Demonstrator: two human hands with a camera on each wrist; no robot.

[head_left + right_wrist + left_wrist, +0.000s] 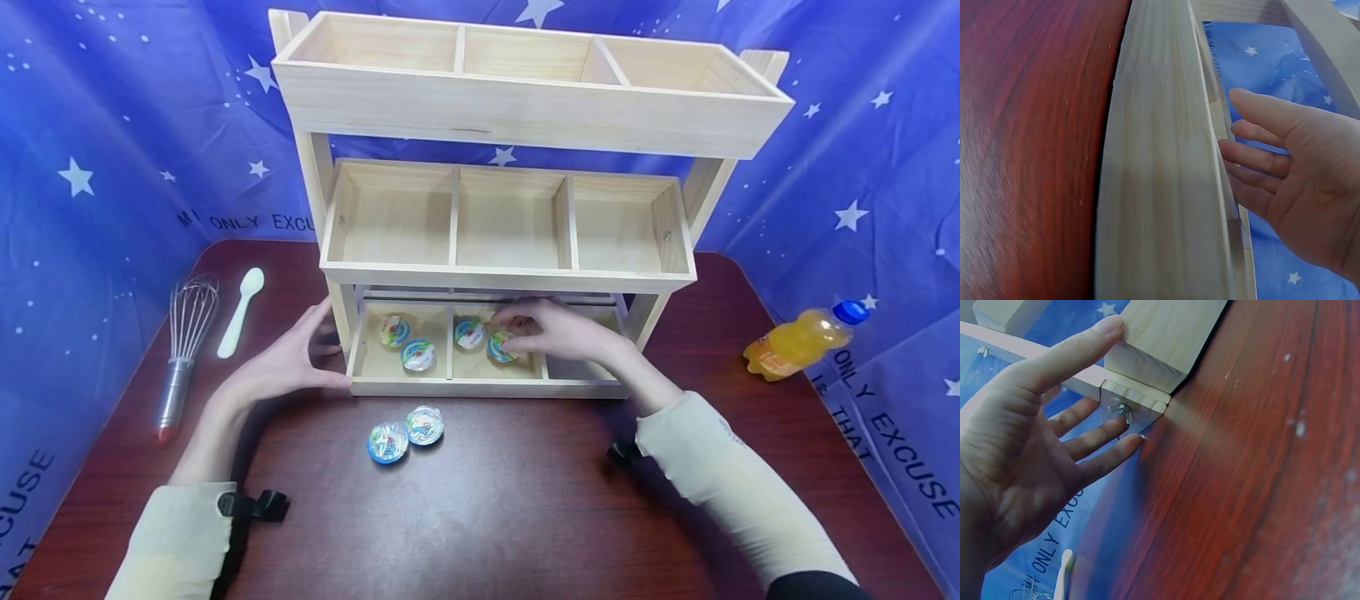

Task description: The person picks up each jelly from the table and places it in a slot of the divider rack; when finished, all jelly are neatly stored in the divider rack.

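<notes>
Nearest you, two cups (387, 444) lie on the table (525, 508). Your left hand (281, 362), fingers spread, touches the shelf's (342, 313) left end. Your right hand (566, 331), loosely curved, empty, is at a cup (498, 350) in the bottom tray's (480, 388) middle section.

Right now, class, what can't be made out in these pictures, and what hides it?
Head view: fine print on the cup lids, too small.
Head view: part of the bottom right compartment, behind the right hand.
Left wrist view: most of the whisk, cut off by the bottom edge.
Right wrist view: inside the bottom tray, mostly hidden by its front board.
</notes>
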